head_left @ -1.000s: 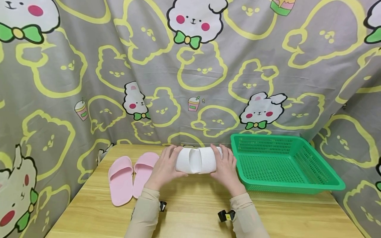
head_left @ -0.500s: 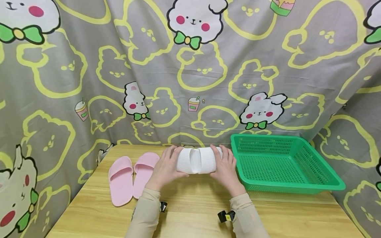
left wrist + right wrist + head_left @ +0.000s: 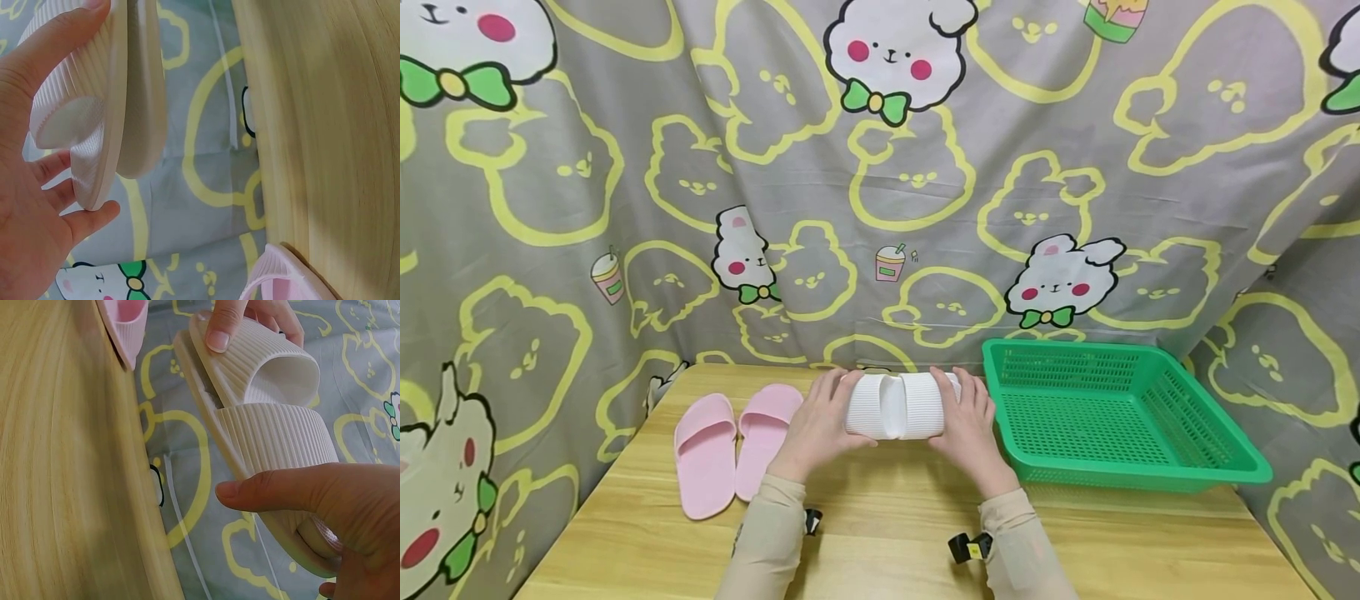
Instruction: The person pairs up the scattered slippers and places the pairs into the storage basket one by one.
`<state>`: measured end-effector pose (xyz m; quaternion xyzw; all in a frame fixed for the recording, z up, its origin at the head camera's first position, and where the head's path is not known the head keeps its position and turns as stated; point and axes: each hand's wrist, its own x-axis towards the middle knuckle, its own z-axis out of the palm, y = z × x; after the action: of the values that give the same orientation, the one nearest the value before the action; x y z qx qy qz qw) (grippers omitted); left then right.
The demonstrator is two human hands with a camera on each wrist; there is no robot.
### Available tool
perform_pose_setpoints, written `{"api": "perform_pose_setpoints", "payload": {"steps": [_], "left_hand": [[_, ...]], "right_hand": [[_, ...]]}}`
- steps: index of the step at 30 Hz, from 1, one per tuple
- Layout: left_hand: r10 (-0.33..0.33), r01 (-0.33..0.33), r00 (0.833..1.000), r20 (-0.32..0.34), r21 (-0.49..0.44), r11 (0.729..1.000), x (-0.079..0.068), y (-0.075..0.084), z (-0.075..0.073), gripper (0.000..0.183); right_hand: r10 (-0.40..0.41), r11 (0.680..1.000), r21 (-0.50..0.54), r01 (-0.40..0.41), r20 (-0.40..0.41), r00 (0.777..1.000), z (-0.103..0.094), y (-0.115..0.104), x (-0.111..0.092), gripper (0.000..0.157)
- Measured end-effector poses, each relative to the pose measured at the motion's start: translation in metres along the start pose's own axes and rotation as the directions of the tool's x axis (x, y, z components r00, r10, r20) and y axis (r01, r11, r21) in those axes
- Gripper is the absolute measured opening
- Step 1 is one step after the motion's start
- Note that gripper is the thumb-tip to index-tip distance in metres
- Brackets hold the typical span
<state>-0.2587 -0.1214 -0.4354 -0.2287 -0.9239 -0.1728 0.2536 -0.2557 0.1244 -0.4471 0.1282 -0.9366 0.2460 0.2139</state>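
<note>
A pair of white ribbed slide slippers is held up above the wooden table, at mid-view in the head view. My left hand (image 3: 820, 423) grips the left white slipper (image 3: 865, 406), thumb on its ribbed strap and the other fingers behind. The right white slipper (image 3: 924, 406) is gripped by my right hand (image 3: 967, 425), its thumb lying over the strap. In the right wrist view the two slippers overlap, the near slipper (image 3: 275, 440) lying partly across the far slipper (image 3: 250, 359). The left wrist view shows their soles close together, toes pointing opposite ways.
Two pink slippers (image 3: 705, 458) lie side by side on the wooden table (image 3: 880, 517), left of my left hand. A green perforated basket (image 3: 1138, 475) stands to the right, close to my right hand. A grey patterned curtain (image 3: 820, 183) hangs behind and around the table.
</note>
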Motion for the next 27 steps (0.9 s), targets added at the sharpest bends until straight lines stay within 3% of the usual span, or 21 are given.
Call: {"api": "perform_pose_setpoints", "payload": {"steps": [27], "left_hand": [[0.012,-0.012,1.000,0.007,0.012,1.000,0.0006,0.0003,0.0013,0.112]], "right_hand": [[-0.017,1.000,-0.019,0.017,-0.021,1.000,0.0028,-0.0012,-0.0010,0.112]]}}
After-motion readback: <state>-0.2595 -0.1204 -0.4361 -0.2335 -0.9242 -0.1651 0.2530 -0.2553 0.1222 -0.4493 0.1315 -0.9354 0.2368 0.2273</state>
